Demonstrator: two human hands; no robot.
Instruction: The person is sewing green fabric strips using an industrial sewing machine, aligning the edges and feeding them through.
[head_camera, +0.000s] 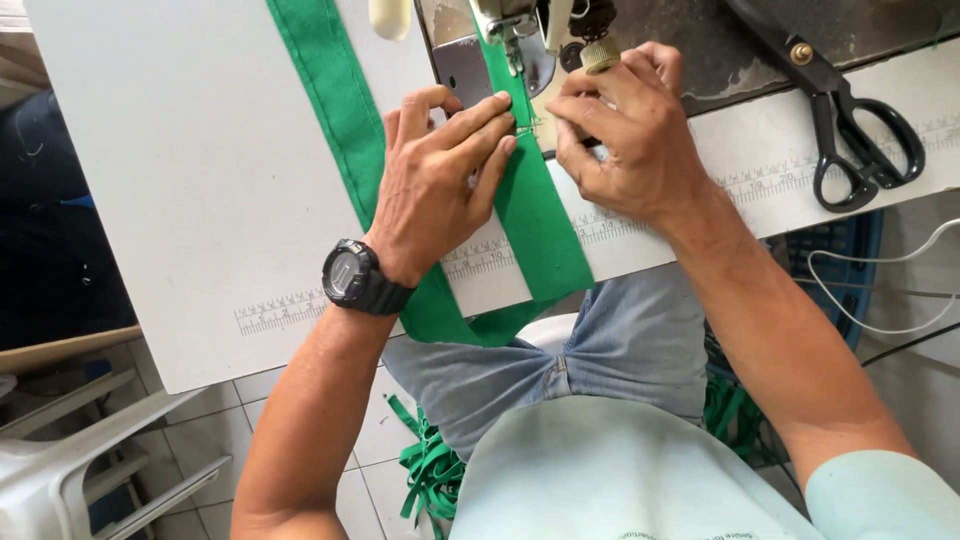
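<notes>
- Your left fingers (478, 128) lie nearly flat and close together, pressing the green fabric strip (535, 215) onto the machine bed; they pin it rather than grip it.
- Your right hand (618, 140) is curled, thumb and forefinger closed to a pinch at the strip's right edge, just below the presser foot (517, 50). Whether they hold a thread end or only the cloth edge is too small to tell.
- The strip runs from under the foot down across the white table (200, 180), over the front edge by the printed ruler scale (280, 312), then loops back up the table to your left hand's far side.
- Your left hand (440, 185) wears a dark wristwatch (355, 275), clear of the cloth.
- Judgement: keep both sets of fingertips short of the needle line; they sit very near the foot.
- Judgement: hold the edge square to the foot and the tension even on both sides, or the seam is likely to wander.
- Judgement: the hanging loop may drag on the feed; give it slack.
- Black scissors (850, 130) lie well apart on the right. Loose green strips (430, 470) lie on the floor tiles below.
</notes>
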